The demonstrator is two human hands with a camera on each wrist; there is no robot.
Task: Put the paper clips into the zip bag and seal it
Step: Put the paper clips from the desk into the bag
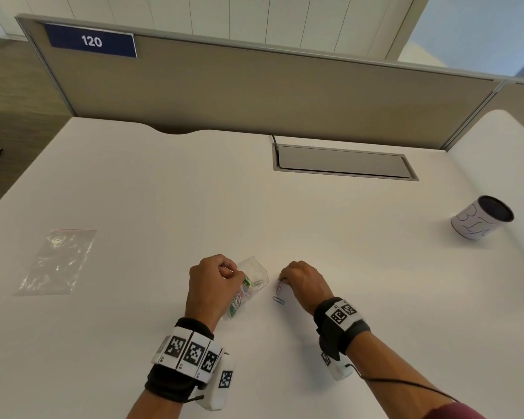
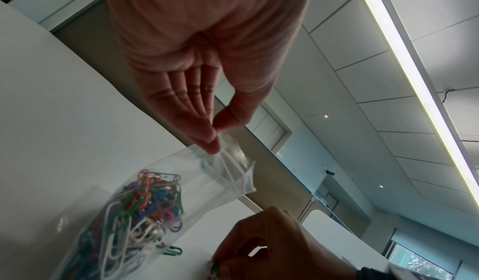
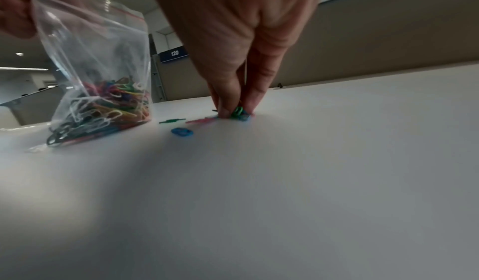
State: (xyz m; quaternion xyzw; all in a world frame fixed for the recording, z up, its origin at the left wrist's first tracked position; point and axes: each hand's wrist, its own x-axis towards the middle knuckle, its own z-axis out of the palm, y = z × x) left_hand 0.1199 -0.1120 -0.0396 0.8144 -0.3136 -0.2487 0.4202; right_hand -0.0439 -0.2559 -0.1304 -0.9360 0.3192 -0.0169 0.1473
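A clear zip bag (image 1: 252, 278) (image 2: 160, 198) (image 3: 98, 75), holding several coloured paper clips (image 3: 108, 104), stands on the white desk (image 1: 285, 225). My left hand (image 1: 215, 282) (image 2: 212, 139) pinches its top edge between thumb and fingers, with the mouth held open. To its right, my right hand (image 1: 297, 282) (image 3: 237, 111) presses down on the desk and pinches a few clips (image 3: 239, 111), green and blue. Loose clips lie beside it: a blue one (image 1: 279, 300) (image 3: 182, 131), a green one (image 3: 172, 121) (image 2: 172, 250) and a pink one (image 3: 201, 120).
A second, empty zip bag (image 1: 58, 261) lies flat at the left of the desk. A paper-wrapped can (image 1: 481, 217) stands at the far right. A grey cable hatch (image 1: 344, 162) is set into the desk's back, before the partition wall (image 1: 254, 86).
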